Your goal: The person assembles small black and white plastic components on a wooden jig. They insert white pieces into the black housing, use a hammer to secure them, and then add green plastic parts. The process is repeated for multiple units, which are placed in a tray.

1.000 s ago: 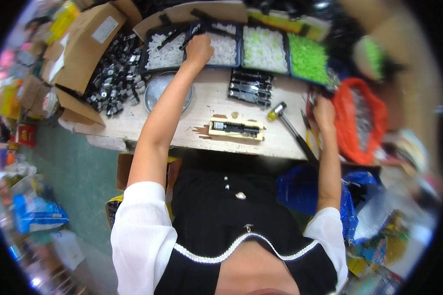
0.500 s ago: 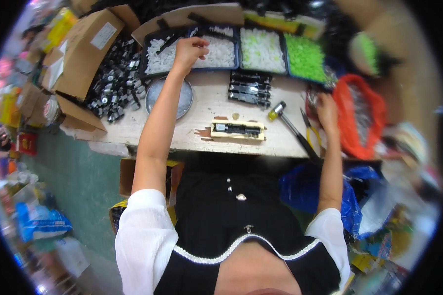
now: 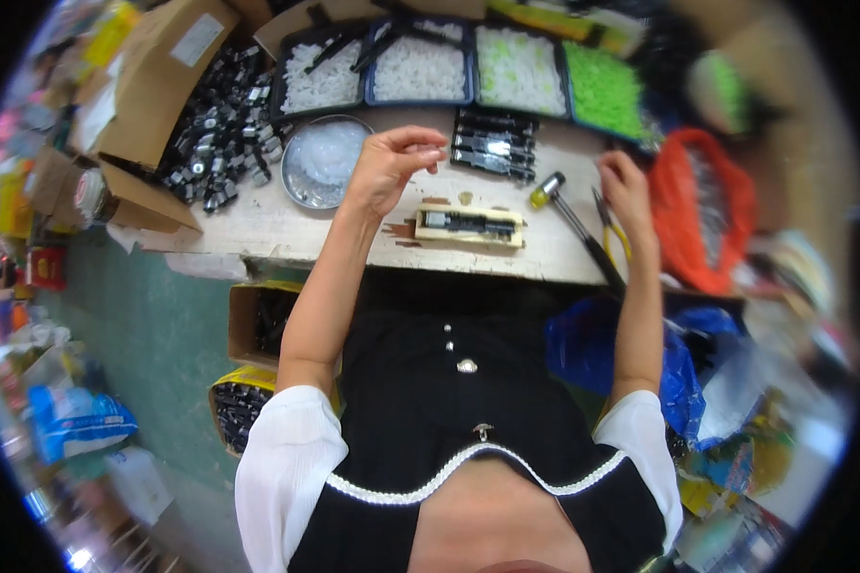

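Note:
My left hand is raised over the bench, thumb and fingers pinched together; anything between them is too small to make out. Below and to its right lies a cream-coloured holder with a black, silver-ended part lying in it. My right hand hovers at the bench's right side with its fingers curled together, and their contents are hidden. Close by it are yellow-handled pliers and a hammer with a black handle. Several black strip-like parts lie in a row behind the holder.
Along the back stand trays of white pieces, white-and-green pieces and green pieces. A round metal dish sits at left beside piled black-and-silver parts and a cardboard box. A red bag is at right.
My left hand has come back from the tray of white pieces toward the holder. My right hand has lifted slightly from the spot behind the pliers. The whole view has shifted a little.

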A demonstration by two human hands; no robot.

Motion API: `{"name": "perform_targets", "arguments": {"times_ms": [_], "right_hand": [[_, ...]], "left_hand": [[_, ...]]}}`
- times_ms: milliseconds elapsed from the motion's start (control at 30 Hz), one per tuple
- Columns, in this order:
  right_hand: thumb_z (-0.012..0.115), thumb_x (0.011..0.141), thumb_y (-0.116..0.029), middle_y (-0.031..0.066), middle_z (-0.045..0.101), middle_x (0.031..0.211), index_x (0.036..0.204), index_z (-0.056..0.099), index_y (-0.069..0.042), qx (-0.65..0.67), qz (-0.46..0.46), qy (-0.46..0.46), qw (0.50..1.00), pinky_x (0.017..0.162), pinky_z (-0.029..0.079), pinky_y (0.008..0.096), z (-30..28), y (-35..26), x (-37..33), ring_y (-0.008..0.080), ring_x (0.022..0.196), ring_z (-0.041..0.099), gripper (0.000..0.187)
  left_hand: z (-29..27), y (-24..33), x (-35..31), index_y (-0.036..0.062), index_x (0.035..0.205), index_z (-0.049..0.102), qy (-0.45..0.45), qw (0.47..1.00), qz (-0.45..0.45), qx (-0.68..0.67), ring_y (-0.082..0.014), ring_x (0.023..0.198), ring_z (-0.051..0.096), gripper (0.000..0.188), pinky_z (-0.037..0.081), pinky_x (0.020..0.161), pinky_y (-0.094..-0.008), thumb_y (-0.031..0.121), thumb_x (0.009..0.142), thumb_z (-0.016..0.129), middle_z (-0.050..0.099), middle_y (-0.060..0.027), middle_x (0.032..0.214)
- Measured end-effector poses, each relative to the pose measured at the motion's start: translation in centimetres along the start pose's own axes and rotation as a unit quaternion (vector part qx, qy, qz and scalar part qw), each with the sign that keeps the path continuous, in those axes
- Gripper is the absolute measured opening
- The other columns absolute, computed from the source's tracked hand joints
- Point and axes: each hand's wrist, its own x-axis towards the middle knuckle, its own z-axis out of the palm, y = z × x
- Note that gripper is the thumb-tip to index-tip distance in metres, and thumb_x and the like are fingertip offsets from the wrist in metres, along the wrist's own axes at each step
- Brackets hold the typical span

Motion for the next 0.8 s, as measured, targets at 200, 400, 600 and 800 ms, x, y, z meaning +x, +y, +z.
{"name": "perform_targets", "arguments": {"times_ms": [200,400,600,800], "right_hand": [[0.055,0.079,0.004,0.0089,0.054,0.082,0.087,0.056,-0.001,0.066,-0.219,-0.139,0.964,0.065,0.043,0.0292,5.0,-9.3,-2.9,0.0212,0.076,0.055,0.009],[0.056,0.080,0.001,0.0107,0.051,0.084,0.085,0.055,-0.002,0.033,-0.314,-0.174,0.933,0.066,0.044,0.0355,7.9,-11.7,-3.1,0.0281,0.078,0.055,0.006],[0.059,0.077,0.003,0.0103,0.050,0.081,0.085,0.055,-0.001,-0.001,-0.342,-0.189,0.921,0.065,0.043,0.0332,8.8,-11.8,-2.9,0.0265,0.077,0.053,0.010],[0.058,0.074,0.001,0.0094,0.051,0.080,0.082,0.058,-0.003,-0.069,-0.364,-0.204,0.906,0.064,0.042,0.0356,8.5,-12.5,-2.5,0.0274,0.077,0.054,0.009]], "left_hand": [[1.8,-1.3,-2.3,0.0017,0.094,0.067,-0.069,0.994,-0.018,0.088,-0.0115,0.075,0.058,0.021,0.048,0.064,-0.0223,-0.005,0.075,0.064,0.062,-0.0053,0.089],[2.6,-0.8,-4.0,0.0001,0.111,0.057,-0.058,0.994,-0.047,0.083,-0.0088,0.071,0.057,0.037,0.048,0.061,-0.0212,-0.007,0.075,0.063,0.059,-0.0031,0.081],[2.9,-0.3,-4.4,0.0000,0.116,0.051,-0.065,0.990,-0.048,0.112,-0.0078,0.069,0.055,0.044,0.047,0.060,-0.0211,-0.008,0.074,0.063,0.056,-0.0020,0.078],[2.8,-0.6,-4.2,0.0010,0.116,0.052,-0.070,0.988,-0.027,0.133,-0.0070,0.068,0.054,0.046,0.044,0.058,-0.0204,-0.008,0.072,0.064,0.056,-0.0015,0.077]]}}
